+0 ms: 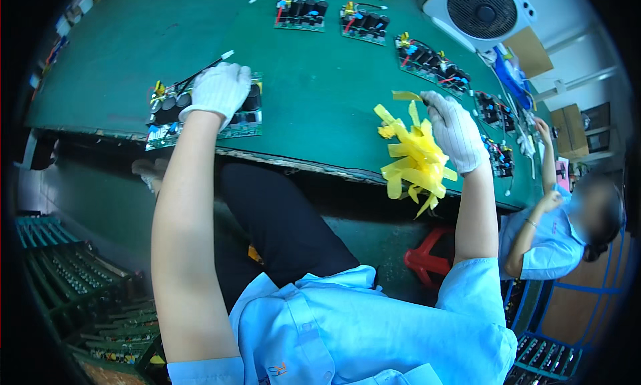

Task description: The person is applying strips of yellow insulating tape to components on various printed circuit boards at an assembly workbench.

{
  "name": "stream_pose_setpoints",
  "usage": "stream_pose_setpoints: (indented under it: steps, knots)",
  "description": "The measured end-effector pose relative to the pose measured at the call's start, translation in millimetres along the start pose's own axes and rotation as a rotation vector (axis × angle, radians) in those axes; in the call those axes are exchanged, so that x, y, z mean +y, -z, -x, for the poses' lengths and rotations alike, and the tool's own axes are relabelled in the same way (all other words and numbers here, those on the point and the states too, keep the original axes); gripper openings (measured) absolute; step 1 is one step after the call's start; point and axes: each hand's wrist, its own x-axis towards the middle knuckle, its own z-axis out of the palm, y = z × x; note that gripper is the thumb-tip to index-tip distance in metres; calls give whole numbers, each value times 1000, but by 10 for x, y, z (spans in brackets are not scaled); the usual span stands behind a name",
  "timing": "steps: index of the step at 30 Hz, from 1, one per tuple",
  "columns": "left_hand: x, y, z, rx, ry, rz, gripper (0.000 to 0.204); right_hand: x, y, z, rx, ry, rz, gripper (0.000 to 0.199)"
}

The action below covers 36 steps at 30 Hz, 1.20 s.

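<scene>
My left hand (pixel 220 90), in a white glove, lies over a green circuit board (pixel 250 126) near the table's front edge, its fingers closed on the parts there. Black cylindrical capacitors (pixel 170 109) and a yellow-wrapped part show on the board beside the hand. A black cable with a white plug (pixel 228 54) sticks out beyond my fingers. To the right, my gloved right hand (pixel 456 128) is closed, its fingertips pinching a short yellow tape strip (pixel 404 96). Just left of that hand, a bunch of yellow tape strips (pixel 419 159) hangs at the table edge.
Several similar boards (pixel 300 15) lie along the far and right parts of the green table (pixel 320 98). A fan (pixel 482 10) stands at the far right. A co-worker (pixel 551 231) in light blue sits to the right, near a red stool (pixel 427 257). Racks of boards (pixel 73 271) stand lower left.
</scene>
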Motion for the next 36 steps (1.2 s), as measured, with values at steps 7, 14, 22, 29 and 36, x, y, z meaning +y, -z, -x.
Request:
stream_pose_setpoints:
  steps: [7, 14, 22, 29, 36]
  knots:
    - [-22, -160, -5, 77, -83, 26, 43, 184, 143, 637, -200, -226, 94, 27]
    - [18, -137, 17, 89, -99, -16, 45, 253, 152, 964, -334, -145, 94, 29]
    - [73, -66, 29, 114, -66, -133, 45, 190, 218, 1107, -375, -119, 85, 33]
    - [365, 232, 63, -41, 111, -42, 51, 157, 256, 1278, -274, -148, -17, 32]
    - [530, 405, 193, -241, 261, -82, 88, -374, 84, 1092, -102, 18, -215, 41]
